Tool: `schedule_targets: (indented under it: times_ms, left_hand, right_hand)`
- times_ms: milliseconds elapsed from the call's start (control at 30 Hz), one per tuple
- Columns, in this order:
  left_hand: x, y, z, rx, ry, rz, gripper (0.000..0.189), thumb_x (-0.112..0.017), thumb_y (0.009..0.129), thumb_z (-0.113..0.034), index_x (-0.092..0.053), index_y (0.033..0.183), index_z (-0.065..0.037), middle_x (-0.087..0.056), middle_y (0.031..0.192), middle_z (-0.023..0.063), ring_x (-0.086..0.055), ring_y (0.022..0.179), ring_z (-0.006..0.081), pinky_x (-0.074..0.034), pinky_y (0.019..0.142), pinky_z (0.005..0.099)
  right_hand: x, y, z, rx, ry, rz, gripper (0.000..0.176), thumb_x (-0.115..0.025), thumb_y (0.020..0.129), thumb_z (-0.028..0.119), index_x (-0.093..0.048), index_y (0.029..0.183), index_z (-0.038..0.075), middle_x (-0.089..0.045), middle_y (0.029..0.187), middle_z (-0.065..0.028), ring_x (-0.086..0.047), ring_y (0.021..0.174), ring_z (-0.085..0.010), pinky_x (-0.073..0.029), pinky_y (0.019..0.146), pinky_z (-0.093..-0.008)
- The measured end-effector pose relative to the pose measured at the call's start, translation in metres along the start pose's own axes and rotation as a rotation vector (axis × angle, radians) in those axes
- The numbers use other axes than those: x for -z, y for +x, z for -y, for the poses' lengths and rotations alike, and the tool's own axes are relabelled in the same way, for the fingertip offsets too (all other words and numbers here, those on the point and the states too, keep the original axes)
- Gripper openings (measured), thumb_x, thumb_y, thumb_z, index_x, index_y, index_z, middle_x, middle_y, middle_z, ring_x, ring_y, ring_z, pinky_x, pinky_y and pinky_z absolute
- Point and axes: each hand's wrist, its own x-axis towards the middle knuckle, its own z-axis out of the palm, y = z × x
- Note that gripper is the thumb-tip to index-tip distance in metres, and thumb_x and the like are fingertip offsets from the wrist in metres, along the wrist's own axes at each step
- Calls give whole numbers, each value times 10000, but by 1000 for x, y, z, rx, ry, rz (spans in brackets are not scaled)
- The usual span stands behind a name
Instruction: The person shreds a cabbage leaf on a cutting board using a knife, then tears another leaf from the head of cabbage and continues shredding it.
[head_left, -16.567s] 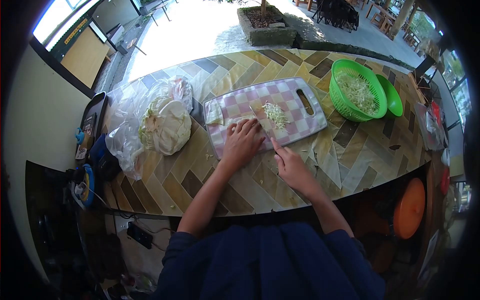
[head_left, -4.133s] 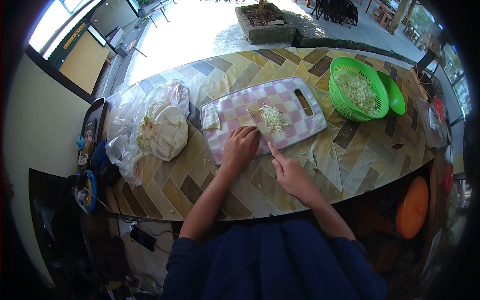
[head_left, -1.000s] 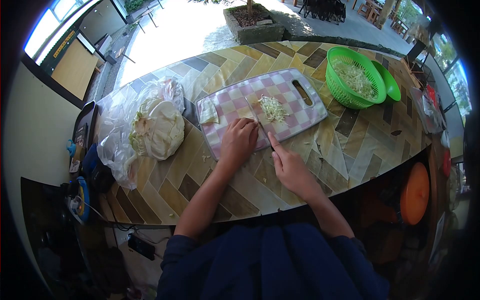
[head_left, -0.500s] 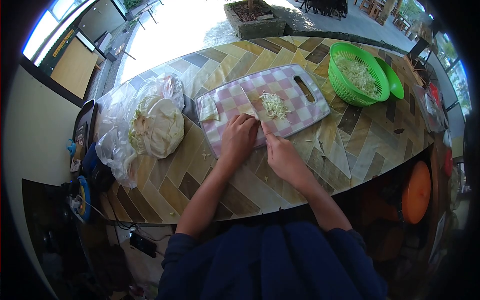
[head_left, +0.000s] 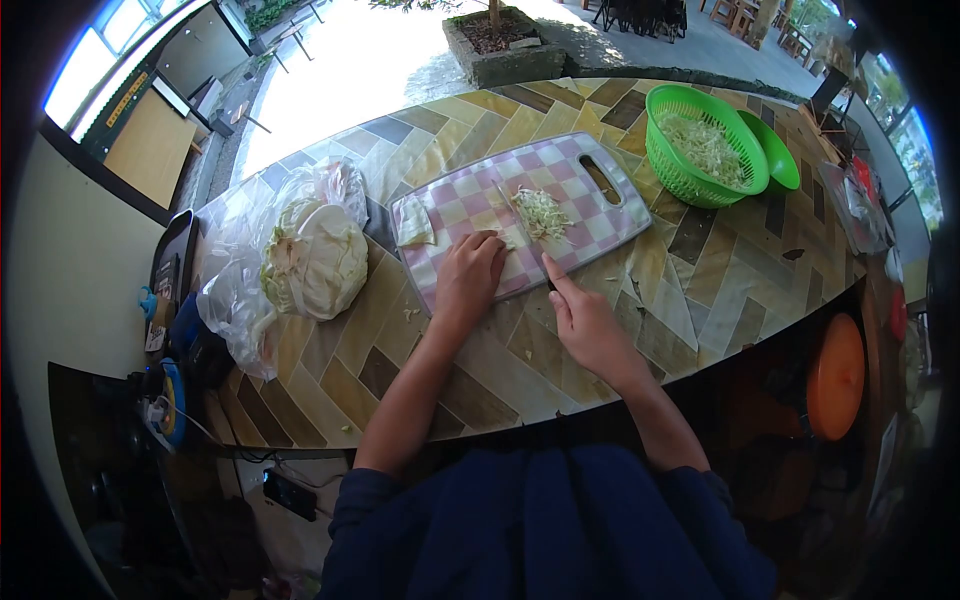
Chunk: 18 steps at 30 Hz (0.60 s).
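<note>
A pink-and-white checkered cutting board (head_left: 455, 195) lies on the table. My right hand (head_left: 592, 330) grips a knife (head_left: 524, 232), index finger stretched along the back of its thin blade, which rests across the board. My left hand (head_left: 468, 272) has its fingers curled down on the board, holding a small piece of cabbage (head_left: 506, 240) left of the blade; the fingers partly hide it. Right of the blade is a small heap of shredded cabbage (head_left: 545, 215). Another pale cabbage piece (head_left: 413, 222) lies at the board's left end.
Left of the board, a cut cabbage head (head_left: 318, 262) sits on a clear plastic bag (head_left: 232, 310). A green basket (head_left: 668, 172) of shredded cabbage stands at the far right beside a green bowl (head_left: 775, 155). Below the table's right edge is an orange round stool seat (head_left: 835, 378).
My right hand and the knife have shifted right, away from my left fingers, and the shreds beside the blade have moved slightly. My left hand has drawn back a little to the left.
</note>
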Motion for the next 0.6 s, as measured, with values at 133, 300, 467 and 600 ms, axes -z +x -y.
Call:
schedule_targets:
  times_ms: [133, 300, 467, 600]
  left_hand:
    - [0, 1, 1, -1, -12, 0, 135, -628, 871, -121, -677, 902, 1, -686, 999, 151, -636, 932, 342, -503, 817, 423]
    - [4, 0, -5, -1, -9, -14, 151, -633, 865, -119, -676, 934, 8, -683, 983, 164, -632, 930, 353, -502, 810, 428]
    - [3, 0, -5, -10, 4, -11, 156, -631, 865, -114, -677, 956, 5, -682, 966, 163, -630, 911, 354, -500, 802, 433]
    - [1, 0, -4, -23, 14, -20, 149, -630, 867, -112, -679, 954, -2, -683, 964, 154, -630, 905, 349, -499, 801, 433]
  right_hand:
    - [-5, -7, 3, 27, 5, 20, 531, -474, 952, 82, -344, 1467, 52, -609, 861, -297, -596, 808, -463, -445, 730, -520]
    - [-16, -7, -7, 77, -1, 7, 536, -478, 950, 91, -345, 1469, 57, -607, 897, -296, -598, 831, -453, -459, 757, -513]
    - [-19, -9, -4, 48, -38, -11, 515, -465, 960, 82, -363, 1464, 68, -602, 930, -298, -590, 849, -456, -452, 780, -493]
    - [-20, -9, -2, 32, -71, -2, 539, -472, 956, 93, -341, 1479, 84, -603, 930, -289, -596, 854, -453, -464, 782, -498]
